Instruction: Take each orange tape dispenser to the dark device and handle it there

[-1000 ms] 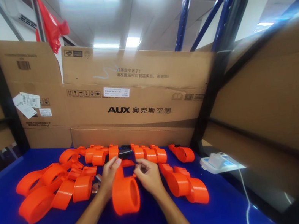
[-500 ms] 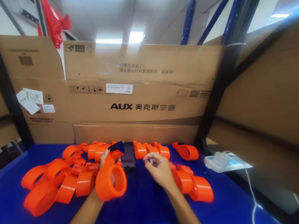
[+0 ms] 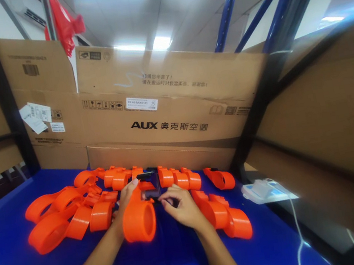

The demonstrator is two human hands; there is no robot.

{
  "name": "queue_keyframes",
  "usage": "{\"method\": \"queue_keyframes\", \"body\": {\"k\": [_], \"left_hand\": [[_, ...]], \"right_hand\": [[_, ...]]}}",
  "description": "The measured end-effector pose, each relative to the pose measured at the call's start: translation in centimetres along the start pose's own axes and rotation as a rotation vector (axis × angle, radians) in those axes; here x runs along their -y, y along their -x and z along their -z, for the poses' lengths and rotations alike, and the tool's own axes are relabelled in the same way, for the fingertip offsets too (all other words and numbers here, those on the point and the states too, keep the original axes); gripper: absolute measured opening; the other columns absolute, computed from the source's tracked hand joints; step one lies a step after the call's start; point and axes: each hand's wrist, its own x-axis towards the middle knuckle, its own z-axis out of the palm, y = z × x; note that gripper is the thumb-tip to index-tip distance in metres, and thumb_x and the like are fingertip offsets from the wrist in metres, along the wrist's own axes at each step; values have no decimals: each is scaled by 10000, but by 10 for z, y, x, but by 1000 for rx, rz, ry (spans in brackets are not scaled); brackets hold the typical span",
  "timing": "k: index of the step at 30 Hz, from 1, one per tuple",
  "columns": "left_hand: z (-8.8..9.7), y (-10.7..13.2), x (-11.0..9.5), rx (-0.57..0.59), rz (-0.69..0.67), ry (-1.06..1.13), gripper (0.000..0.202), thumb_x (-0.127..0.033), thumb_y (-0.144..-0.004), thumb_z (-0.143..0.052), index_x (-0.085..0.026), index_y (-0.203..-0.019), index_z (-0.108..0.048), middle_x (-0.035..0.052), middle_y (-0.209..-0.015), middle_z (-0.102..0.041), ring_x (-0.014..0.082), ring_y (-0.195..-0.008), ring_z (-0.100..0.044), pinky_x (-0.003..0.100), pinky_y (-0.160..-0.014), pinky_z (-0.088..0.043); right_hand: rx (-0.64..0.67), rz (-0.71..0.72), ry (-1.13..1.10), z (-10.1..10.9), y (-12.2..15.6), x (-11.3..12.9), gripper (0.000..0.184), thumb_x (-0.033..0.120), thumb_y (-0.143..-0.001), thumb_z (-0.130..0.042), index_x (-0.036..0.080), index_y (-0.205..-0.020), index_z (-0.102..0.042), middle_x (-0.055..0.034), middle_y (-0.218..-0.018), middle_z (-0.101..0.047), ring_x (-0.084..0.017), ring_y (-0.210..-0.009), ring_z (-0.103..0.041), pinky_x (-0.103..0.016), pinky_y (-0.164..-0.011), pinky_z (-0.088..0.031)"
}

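Note:
My left hand (image 3: 125, 201) is closed around an orange plastic ring part (image 3: 139, 221), held up over the blue table. A round open ring forms its lower end, and a black piece (image 3: 145, 176) sits at its upper end. Close to the right side of this part is my right hand (image 3: 181, 205), its fingers curled and pinched together. Whatever those fingertips hold, if anything, is too small or hidden to make out. Behind the held part lies a dark, flat, phone-like device (image 3: 155, 186), partly covered by it.
Several similar orange ring parts (image 3: 49, 232) lie to the left, with more orange ring parts (image 3: 237, 224) to the right. Cardboard (image 3: 172, 147) walls the back of the blue table (image 3: 93, 261). A white power strip (image 3: 263, 192) with a cable is at the right edge.
My left hand has turned the orange ring part and brought it slightly right. My right hand has moved left, up to the part, with its fingers curled further in.

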Motion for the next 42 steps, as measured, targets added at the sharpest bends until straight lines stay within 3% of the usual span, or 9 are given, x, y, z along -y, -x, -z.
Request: {"method": "queue_keyframes", "body": {"k": [4,7,9,16,21,26,37,42], "left_hand": [[-8,9,-5,73,-102,-110,414,-552,-761,-679,-163,-670,-569,-25,-526,-530,96,-461,-458,220,-473,-352],[-15,14,-6,82,-171,-148,354,-494,-754,-715,-155,-751,-612,-33,-586,-541,92,-505,-464,209,-502,-355],[-18,15,-4,77,-202,-179,331,-472,-761,-717,-152,-792,-638,-12,-653,-589,106,-558,-511,211,-535,-382],[-20,14,0,211,-197,-190,323,-456,-804,-692,-164,-941,-664,19,-693,-671,143,-590,-599,256,-642,-469],[-24,18,0,295,-189,-194,381,-464,-837,-659,-150,-1053,-652,8,-637,-648,134,-498,-567,242,-544,-435],[-25,19,1,228,-198,-240,368,-458,-824,-672,-128,-988,-663,-9,-562,-602,111,-393,-502,225,-443,-359],[-25,20,-3,221,-211,-230,279,-372,-767,-738,-132,-900,-685,-23,-539,-581,104,-400,-494,219,-436,-348],[-28,23,-5,134,-54,-28,335,-456,-768,-724,-135,-842,-662,-28,-487,-559,91,-372,-452,206,-399,-300]], "right_hand": [[-127,-15,-33,0,0,0,254,271,-911,-584,222,-1123,-716,-55,-848,-685,-197,-789,-607,-310,-719,-497],[-205,-16,-86,-2,1,3,452,298,-911,-598,237,-1358,-563,-85,-1088,-685,-204,-864,-622,-335,-764,-522],[-225,-6,-106,-5,1,4,538,305,-892,-630,239,-1411,-505,-87,-1126,-675,-204,-875,-629,-338,-772,-533],[-364,-14,-62,-12,-2,1,481,276,-869,-655,237,-1343,-583,-74,-1001,-716,-209,-846,-662,-335,-734,-555],[-431,51,9,-14,-2,1,357,249,-858,-653,218,-1212,-680,-77,-938,-707,-199,-803,-661,-328,-718,-564],[-412,134,28,-15,-4,5,316,237,-861,-646,206,-1170,-703,-73,-851,-691,-202,-769,-648,-339,-697,-567],[-342,170,53,-14,-5,10,281,221,-908,-577,216,-1149,-721,-67,-819,-720,-205,-721,-608,-362,-679,-543],[-329,182,47,-14,-4,7,380,204,-882,-614,223,-1259,-657,-82,-924,-741,-216,-785,-624,-378,-708,-552]]}}
